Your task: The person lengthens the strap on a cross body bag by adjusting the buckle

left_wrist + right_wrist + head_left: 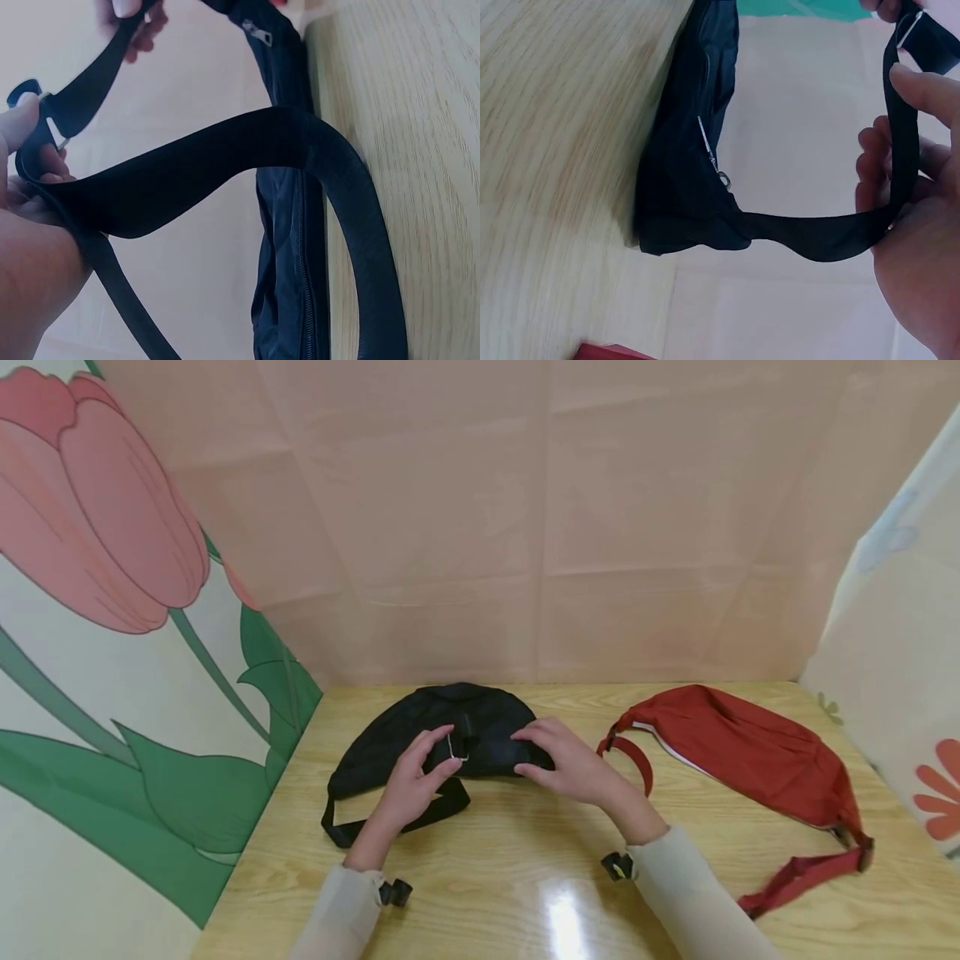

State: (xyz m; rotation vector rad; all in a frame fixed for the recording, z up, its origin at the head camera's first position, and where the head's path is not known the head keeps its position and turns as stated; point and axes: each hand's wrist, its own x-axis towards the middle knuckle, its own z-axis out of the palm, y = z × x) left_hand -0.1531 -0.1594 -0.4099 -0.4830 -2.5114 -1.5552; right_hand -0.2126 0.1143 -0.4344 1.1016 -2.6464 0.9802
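Note:
A black waist bag (397, 739) lies at the back of the table, its zipper facing the person. Just in front of it, the left hand (411, 789) pinches the bag's black strap (202, 172) beside a metal-framed strap adjuster (457, 748). A loop of that strap hangs below the left hand and rests on the wood. The right hand (573, 766) holds another stretch of the strap (904, 150) between thumb and fingers, close to the bag's right end. A silver zipper pull (724, 178) shows on the bag.
To the right lies a red waist bag (750, 752), with its red strap (810, 877) trailing toward the front. The wooden table (495, 877) meets a pinkish backdrop (540, 527) behind. A tulip-printed panel (112, 527) stands at left, a flowered one (900, 635) at right.

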